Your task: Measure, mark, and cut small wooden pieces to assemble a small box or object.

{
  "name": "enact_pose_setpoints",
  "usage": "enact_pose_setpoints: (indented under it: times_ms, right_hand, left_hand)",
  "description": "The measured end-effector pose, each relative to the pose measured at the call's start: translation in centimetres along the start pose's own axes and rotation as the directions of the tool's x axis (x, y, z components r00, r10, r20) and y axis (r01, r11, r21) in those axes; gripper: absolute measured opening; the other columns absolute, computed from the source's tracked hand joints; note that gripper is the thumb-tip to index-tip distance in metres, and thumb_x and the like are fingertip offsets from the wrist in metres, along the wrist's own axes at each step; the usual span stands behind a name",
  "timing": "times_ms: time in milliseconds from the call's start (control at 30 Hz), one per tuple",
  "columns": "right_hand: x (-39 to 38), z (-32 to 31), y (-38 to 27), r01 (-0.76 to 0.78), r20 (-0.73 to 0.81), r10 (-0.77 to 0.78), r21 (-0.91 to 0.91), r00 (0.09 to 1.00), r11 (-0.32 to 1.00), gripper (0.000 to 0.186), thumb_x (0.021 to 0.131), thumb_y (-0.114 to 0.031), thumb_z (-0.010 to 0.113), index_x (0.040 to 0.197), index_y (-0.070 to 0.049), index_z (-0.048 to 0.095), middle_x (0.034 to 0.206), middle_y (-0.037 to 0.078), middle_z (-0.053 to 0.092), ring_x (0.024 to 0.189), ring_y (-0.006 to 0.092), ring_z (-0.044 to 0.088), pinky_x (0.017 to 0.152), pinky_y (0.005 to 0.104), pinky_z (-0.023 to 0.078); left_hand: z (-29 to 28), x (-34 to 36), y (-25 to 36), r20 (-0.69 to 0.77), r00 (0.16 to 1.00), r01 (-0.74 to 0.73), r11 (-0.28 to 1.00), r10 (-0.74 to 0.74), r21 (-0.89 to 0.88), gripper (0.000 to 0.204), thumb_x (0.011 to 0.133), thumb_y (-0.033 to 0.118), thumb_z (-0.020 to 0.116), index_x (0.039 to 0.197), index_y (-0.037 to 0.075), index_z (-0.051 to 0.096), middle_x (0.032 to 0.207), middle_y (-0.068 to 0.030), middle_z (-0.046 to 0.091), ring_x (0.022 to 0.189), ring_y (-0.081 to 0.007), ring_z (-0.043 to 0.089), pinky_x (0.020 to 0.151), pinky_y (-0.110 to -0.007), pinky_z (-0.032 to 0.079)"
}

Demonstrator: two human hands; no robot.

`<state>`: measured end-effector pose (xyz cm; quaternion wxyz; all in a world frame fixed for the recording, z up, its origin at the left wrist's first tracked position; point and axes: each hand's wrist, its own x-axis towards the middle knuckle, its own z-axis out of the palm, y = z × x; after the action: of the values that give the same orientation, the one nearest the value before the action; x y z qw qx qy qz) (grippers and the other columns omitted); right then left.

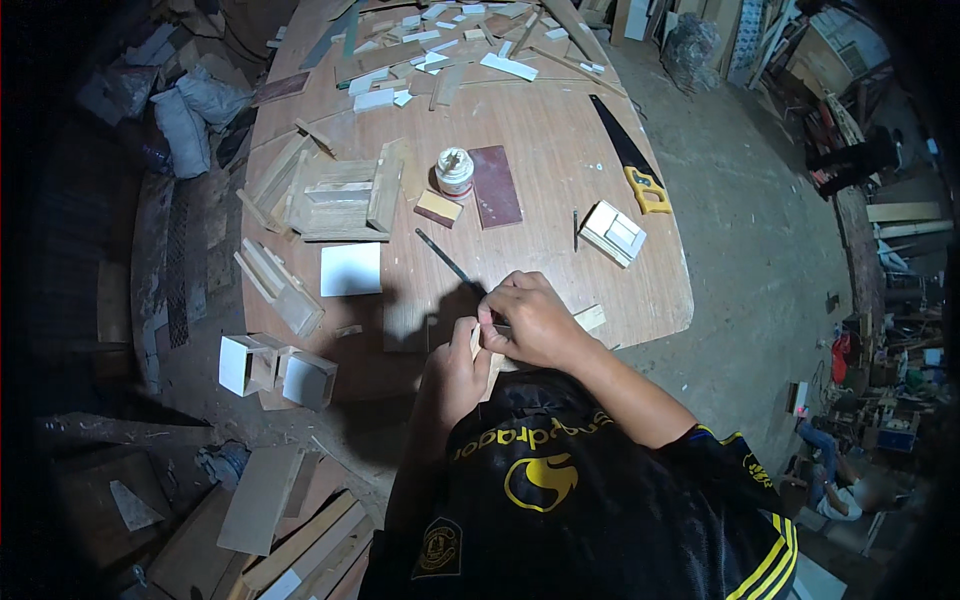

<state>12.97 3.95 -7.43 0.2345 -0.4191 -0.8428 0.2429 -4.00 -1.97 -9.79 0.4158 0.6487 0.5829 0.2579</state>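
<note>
My left hand point(458, 372) is closed around a small pale piece of wood point(492, 374) close to my body at the table's near edge. Against the same piece, the fingers of my right hand point(535, 318) are pinched together; what sits between them is hidden. A thin dark strip, like a narrow blade point(445, 255), runs from the tabletop up to my right fingers, and whether I grip it cannot be made out. Beyond my hands are an open white glue jar point(455, 174), a two-tone block point(438, 208) and a dark red sheet, perhaps sandpaper point(497, 187).
A yellow-handled handsaw point(632, 160) lies at the right edge of the table point(560, 130). Wooden assemblies point(340, 195) and a white square panel point(351, 269) stand left. Near the right corner is a small box-like piece point(613, 234). Scraps point(510, 67) cover the far end.
</note>
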Motion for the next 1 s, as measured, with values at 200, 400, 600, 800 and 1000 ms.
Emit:
enact_pose_setpoints:
  times_ms: [200, 400, 600, 800, 1000]
  right_hand:
    - [-0.6, -0.1, 0.8, -0.014, 0.016, 0.013, 0.055, 1.0, 0.998, 0.013, 0.074, -0.018, 0.07, 0.078, -0.007, 0.064, 0.077, 0.01, 0.065, 0.083, 0.0326, 0.06, 0.079, 0.0434, 0.046]
    - [-1.0, -0.2, 1.3, -0.03, 0.018, 0.029, 0.018, 0.999, 0.999, 0.013, 0.073, -0.017, 0.07, 0.076, -0.006, 0.063, 0.075, 0.01, 0.065, 0.081, 0.0327, 0.061, 0.078, 0.043, 0.047]
    - [-1.4, -0.6, 1.5, -0.029, -0.005, 0.029, -0.049, 1.0, 0.998, 0.014, 0.074, -0.019, 0.068, 0.076, -0.006, 0.062, 0.074, 0.011, 0.063, 0.077, 0.0319, 0.059, 0.076, 0.0426, 0.046]
    - [-2.1, -1.0, 1.9, -0.036, -0.084, 0.032, -0.045, 0.996, 0.998, 0.014, 0.075, -0.019, 0.066, 0.077, -0.006, 0.062, 0.072, 0.011, 0.062, 0.076, 0.0314, 0.059, 0.076, 0.0422, 0.045]
    - [-3.1, -2.2, 2.4, -0.021, -0.085, 0.015, -0.079, 0.996, 0.997, 0.013, 0.076, -0.018, 0.064, 0.082, -0.006, 0.06, 0.075, 0.011, 0.063, 0.077, 0.0325, 0.06, 0.076, 0.0442, 0.045]
  left_hand:
    - [0.6, -0.1, 0.0, 0.013, 1.0, -0.002, 0.999, 0.001, 0.049, 0.033, 0.09, 0.009, 0.063, 0.118, 0.004, 0.049, 0.091, -0.031, 0.063, 0.091, -0.0504, 0.061, 0.069, -0.054, 0.05]
    - [1.1, 0.1, 0.7, -0.008, 0.997, -0.069, 0.989, 0.071, 0.132, 0.022, 0.094, 0.013, 0.054, 0.114, 0.005, 0.047, 0.078, -0.0297, 0.063, 0.079, -0.0497, 0.063, 0.064, -0.059, 0.047]
    - [2.3, 0.6, 2.0, -0.031, 0.999, -0.032, 0.987, 0.037, 0.16, 0.015, 0.097, 0.012, 0.05, 0.111, 0.004, 0.048, 0.075, -0.0275, 0.063, 0.076, -0.0482, 0.064, 0.063, -0.058, 0.049]
    - [3.2, 1.0, 2.3, -0.082, 0.988, -0.112, 0.977, 0.129, 0.182, 0.016, 0.097, 0.01, 0.051, 0.112, 0.003, 0.049, 0.074, -0.0257, 0.063, 0.075, -0.045, 0.065, 0.062, -0.054, 0.05]
    - [4.6, 1.1, 3.3, -0.055, 0.987, -0.139, 0.971, 0.152, 0.194, 0.02, 0.095, 0.01, 0.052, 0.114, 0.002, 0.049, 0.074, -0.0245, 0.064, 0.074, -0.0437, 0.066, 0.063, -0.053, 0.051]
